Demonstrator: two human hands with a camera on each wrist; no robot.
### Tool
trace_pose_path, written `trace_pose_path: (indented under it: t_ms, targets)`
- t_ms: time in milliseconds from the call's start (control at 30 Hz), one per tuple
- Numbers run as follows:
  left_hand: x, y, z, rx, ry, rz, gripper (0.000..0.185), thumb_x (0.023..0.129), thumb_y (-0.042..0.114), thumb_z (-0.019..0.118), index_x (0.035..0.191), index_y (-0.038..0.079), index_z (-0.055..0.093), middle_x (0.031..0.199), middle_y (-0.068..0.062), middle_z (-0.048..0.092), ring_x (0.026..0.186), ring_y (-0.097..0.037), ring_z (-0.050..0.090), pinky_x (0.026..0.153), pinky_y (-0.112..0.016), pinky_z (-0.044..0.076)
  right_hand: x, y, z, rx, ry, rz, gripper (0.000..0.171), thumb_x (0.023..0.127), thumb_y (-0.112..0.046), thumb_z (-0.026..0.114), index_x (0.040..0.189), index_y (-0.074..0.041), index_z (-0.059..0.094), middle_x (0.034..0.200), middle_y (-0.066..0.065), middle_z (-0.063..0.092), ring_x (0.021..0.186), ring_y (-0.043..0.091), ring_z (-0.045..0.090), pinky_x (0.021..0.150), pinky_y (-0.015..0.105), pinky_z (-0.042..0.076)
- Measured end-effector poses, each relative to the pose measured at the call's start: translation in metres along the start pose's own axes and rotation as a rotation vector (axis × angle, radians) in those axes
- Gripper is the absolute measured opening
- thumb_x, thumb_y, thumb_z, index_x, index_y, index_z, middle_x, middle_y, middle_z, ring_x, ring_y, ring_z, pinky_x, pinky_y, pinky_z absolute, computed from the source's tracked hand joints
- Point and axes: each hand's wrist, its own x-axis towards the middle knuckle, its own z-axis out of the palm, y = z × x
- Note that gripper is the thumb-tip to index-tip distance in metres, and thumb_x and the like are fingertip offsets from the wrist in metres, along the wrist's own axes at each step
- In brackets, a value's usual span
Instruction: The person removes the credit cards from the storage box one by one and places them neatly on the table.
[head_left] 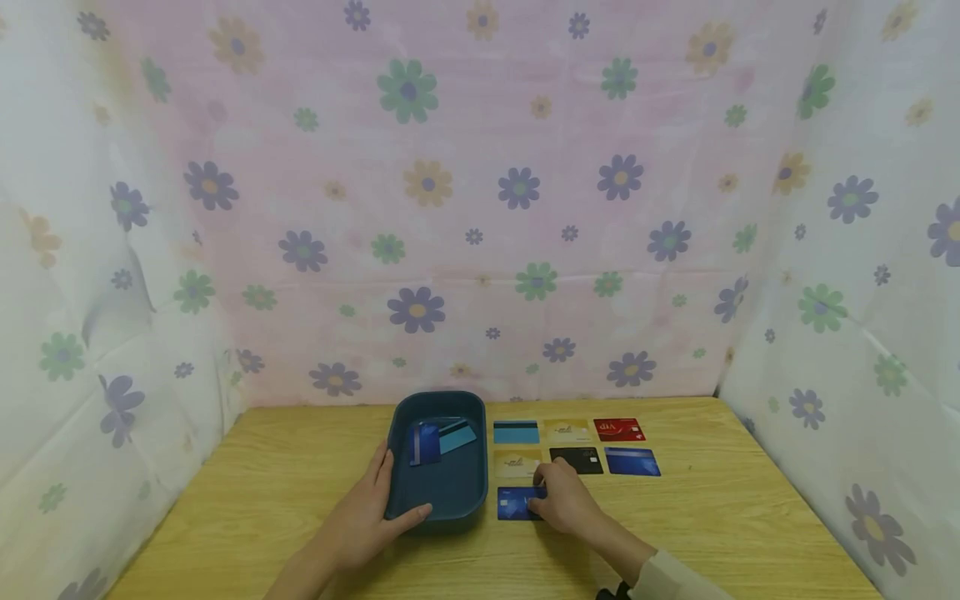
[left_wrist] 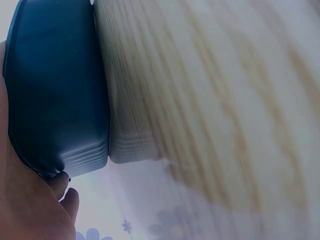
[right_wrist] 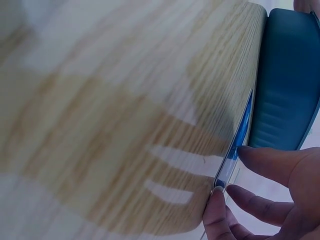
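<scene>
A dark blue plastic tray [head_left: 444,497] sits on the wooden table, and my left hand [head_left: 362,518] grips its left side, thumb over the near rim and fingers along the outer wall. Inside the tray lie a blue card [head_left: 425,444] and a light blue card with a dark stripe [head_left: 458,436], partly overlapping. My right hand [head_left: 567,500] is at a blue chip card [head_left: 514,504] just right of the tray. In the right wrist view the thumb is on this card's face [right_wrist: 243,127] and fingertips are at its edge, pinching it close to the tabletop.
Beyond my right hand several cards lie in rows: a light blue striped card [head_left: 516,432], gold cards [head_left: 517,463], a red card [head_left: 619,430], a black card [head_left: 581,461] and a blue card [head_left: 632,462]. Flowered cloth [head_left: 480,250] encloses the table [head_left: 720,517] at the back and sides.
</scene>
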Motion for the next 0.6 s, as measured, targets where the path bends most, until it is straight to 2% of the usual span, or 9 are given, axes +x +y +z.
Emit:
trace_pose_path:
  t_ms: [300,433,600]
  targets:
    - [0.000,-0.003,0.001,-0.017,-0.003,-0.004,0.122,0.087,0.079,0.057,0.162,-0.003,0.010,0.171,-0.020,0.001,0.151,-0.047,0.022,0.115,-0.065,0.031,0.004,-0.001,-0.004,0.032,-0.028,-0.008,0.021,0.081,-0.006,0.085,0.092,0.002,0.069,0.093,0.011,0.057,0.086,0.024,0.054,0.074,0.044,0.051]
    - [0.000,-0.004,0.002,-0.011,-0.010,-0.010,0.123,0.086,0.082,0.055,0.163,-0.002,0.010,0.171,-0.020,0.000,0.152,-0.046,0.021,0.115,-0.064,0.031,0.005,-0.001,-0.009,0.065,-0.044,-0.038,0.021,0.081,-0.006,0.084,0.093,0.004,0.070,0.094,0.013,0.059,0.086,0.025,0.053,0.072,0.044,0.049]
    - [0.001,-0.002,0.001,-0.017,-0.008,-0.004,0.122,0.086,0.081,0.056,0.163,-0.002,0.009,0.171,-0.020,0.000,0.152,-0.046,0.022,0.115,-0.064,0.031,0.009,-0.009,-0.022,0.128,-0.033,-0.086,0.024,0.084,-0.006,0.081,0.101,0.008,0.071,0.105,0.021,0.063,0.098,0.038,0.060,0.079,0.053,0.054]
